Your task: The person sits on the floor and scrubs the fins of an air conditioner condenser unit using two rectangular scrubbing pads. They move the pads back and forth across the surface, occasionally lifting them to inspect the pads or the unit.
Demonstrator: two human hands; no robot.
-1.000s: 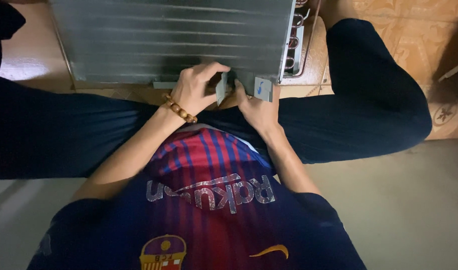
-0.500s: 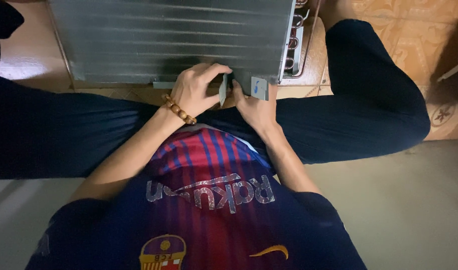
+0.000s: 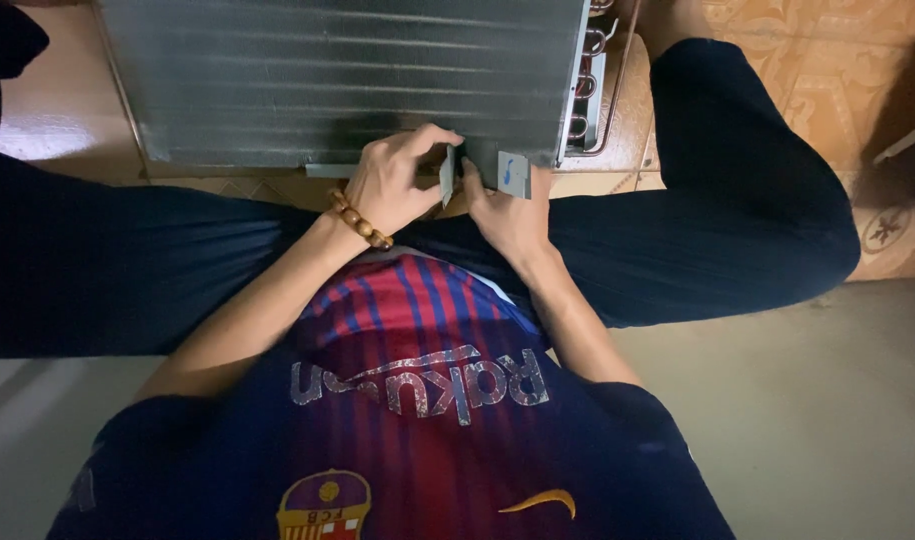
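A large finned metal coil (image 3: 337, 80) stands on the floor between my spread legs. My left hand (image 3: 389, 188), with a wooden bead bracelet (image 3: 360, 220) on the wrist, pinches a thin grey metal strip (image 3: 446, 175) at the coil's lower edge. My right hand (image 3: 505, 215) sits just right of it, its thumb against the strip and its fingers on a small grey square plate (image 3: 513, 173) with a blue mark. The plate lies near the coil's lower right corner. Both hands nearly touch each other.
Copper tube bends (image 3: 587, 85) stick out of the coil's right end. My legs in dark trousers (image 3: 737, 200) lie on both sides of the coil. Patterned orange floor tiles (image 3: 827, 60) show at the upper right, plain grey floor (image 3: 817, 420) at the lower right.
My right hand and the square plate have shifted slightly left, closer to the coil's edge. My left hand has stayed on the strip.
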